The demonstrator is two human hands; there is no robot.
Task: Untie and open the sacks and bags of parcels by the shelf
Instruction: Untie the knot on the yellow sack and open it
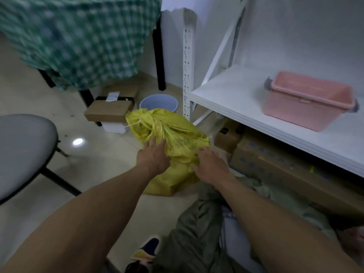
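A yellow woven sack stands on the floor in front of the white shelf. Its neck is bunched at the upper left and tied with a white cord. My left hand lies on the sack's left side with its fingers spread and nearly straight. At the sack's right side, my right hand has its fingertips curled into the fabric. Both hands sit below the tied neck.
A pink plastic bin sits on the shelf. Cardboard boxes fill the space under it. More boxes and a pale blue bucket stand behind the sack. A grey stool is at the left, a green checked cloth above.
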